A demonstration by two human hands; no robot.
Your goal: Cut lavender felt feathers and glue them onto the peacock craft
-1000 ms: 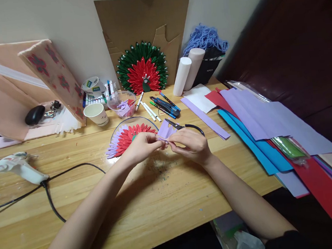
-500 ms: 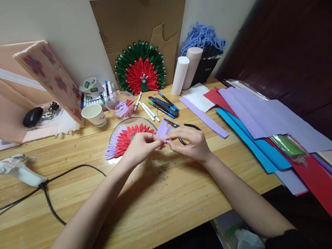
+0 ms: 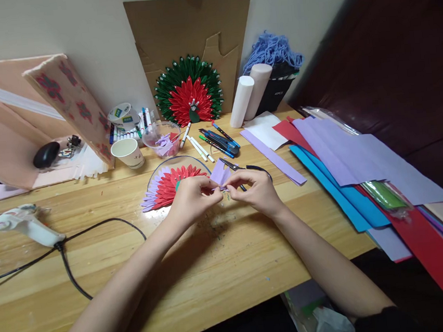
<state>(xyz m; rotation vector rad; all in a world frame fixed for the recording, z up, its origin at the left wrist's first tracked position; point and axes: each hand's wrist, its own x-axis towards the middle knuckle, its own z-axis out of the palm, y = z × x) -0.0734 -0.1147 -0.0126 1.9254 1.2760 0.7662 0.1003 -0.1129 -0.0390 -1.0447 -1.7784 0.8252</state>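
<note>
My left hand [image 3: 194, 199] and my right hand [image 3: 258, 192] meet over the middle of the table, thumbs and fingertips pinched. Between them they hold a small piece of purple paper [image 3: 223, 188], mostly hidden by the fingers. More purple paper pieces [image 3: 219, 173] lie just behind the fingertips. Black-handled scissors [image 3: 256, 168] rest behind my right hand, which covers part of them. Left of my left hand is a paper fan of red and purple petals [image 3: 164, 188] on a clear round plate [image 3: 174, 158], partly covered by that hand.
A white glue gun [image 3: 29, 226] with a black cord lies at the left. Behind are a paper cup [image 3: 127, 153], a clear bowl of scraps [image 3: 163, 140], markers [image 3: 197, 148] and a green-red petal fan [image 3: 189, 90] against cardboard [image 3: 192, 25]. Coloured sheets [image 3: 346, 159] pile up at right.
My fingertips have drawn closer together around the small purple paper, and my left hand has shifted slightly right. The view has moved a little; the other things lie as before.
</note>
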